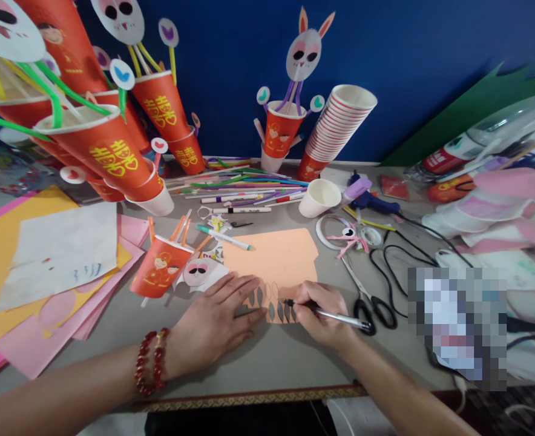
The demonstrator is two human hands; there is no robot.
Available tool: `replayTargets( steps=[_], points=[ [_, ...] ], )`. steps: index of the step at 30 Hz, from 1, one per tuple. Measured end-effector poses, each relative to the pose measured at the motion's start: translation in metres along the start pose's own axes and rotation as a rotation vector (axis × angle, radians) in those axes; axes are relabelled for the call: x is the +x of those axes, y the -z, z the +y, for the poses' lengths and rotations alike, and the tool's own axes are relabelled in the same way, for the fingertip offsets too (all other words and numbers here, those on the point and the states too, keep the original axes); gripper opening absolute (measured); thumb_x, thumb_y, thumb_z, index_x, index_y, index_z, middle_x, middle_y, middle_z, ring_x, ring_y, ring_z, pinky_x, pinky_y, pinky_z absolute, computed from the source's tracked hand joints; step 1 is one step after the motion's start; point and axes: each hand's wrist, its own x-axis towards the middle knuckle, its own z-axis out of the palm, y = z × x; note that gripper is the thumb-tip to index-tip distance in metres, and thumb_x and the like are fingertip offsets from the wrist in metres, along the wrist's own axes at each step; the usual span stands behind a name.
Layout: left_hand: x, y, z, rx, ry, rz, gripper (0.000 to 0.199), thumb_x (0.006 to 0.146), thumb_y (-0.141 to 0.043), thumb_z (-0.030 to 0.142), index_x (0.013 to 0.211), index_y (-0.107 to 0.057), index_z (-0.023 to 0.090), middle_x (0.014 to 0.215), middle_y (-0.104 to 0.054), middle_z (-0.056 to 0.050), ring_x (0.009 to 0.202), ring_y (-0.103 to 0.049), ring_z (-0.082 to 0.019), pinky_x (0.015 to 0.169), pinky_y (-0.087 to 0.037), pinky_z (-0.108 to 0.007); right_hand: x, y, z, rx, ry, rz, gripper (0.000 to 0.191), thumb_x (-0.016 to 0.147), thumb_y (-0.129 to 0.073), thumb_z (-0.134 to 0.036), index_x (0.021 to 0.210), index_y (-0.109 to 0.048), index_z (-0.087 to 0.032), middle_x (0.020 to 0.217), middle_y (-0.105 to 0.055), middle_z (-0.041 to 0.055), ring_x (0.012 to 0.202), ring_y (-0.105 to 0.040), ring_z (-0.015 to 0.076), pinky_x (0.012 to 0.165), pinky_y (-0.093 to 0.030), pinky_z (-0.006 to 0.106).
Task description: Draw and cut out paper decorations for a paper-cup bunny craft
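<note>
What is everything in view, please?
Paper: 1, pale orange, centre
Pen: 1, silver, centre
Scissors: 1, black-handled, right
Glue gun: 1, blue, right
Loose cup: 1, white, back
Cup stack: 1, white-red, back
Decorated cups: several, red, left and back
Sheets: several, mixed colours, left
Sticks and markers: many, mixed colours, back
Bottle: 1, clear, right
Wall: 1, blue, back
Pixelated patch: 1, unclear, right
Left hand: 1, bare, on paper
Right hand: 1, bare, holding pen
</note>
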Motion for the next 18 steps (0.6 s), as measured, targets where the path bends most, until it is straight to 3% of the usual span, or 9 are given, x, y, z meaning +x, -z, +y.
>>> replayTargets(
  steps=[11,18],
  points=[
    [0.000,0.001,0.000,0.011,-0.005,0.003,0.035,0.089,-0.060,0.027,0.123,-0.058,0.027,0.149,-0.038,-0.009,0.136,-0.038,-0.026,0.114,-0.030,-0.049,-0.007,-0.002,0.011,0.117,-0.046,0.042,0.018,0.072,-0.049,-0.010,0.060,-0.045,-0.022,0.052,-0.048,-0.0044,0.046,-0.046,0.0115,0.046,-0.035,0.023],
    [0.000,-0.001,0.000,0.017,-0.011,0.016,0.034,0.089,-0.059,0.027,0.123,-0.058,0.027,0.149,-0.039,-0.010,0.135,-0.038,-0.027,0.113,-0.031,-0.049,-0.003,0.000,0.005,0.077,-0.048,-0.003,0.017,0.071,-0.047,-0.011,0.058,-0.046,-0.022,0.050,-0.049,-0.0041,0.044,-0.044,0.0111,0.045,-0.035,0.023]
  ],
)
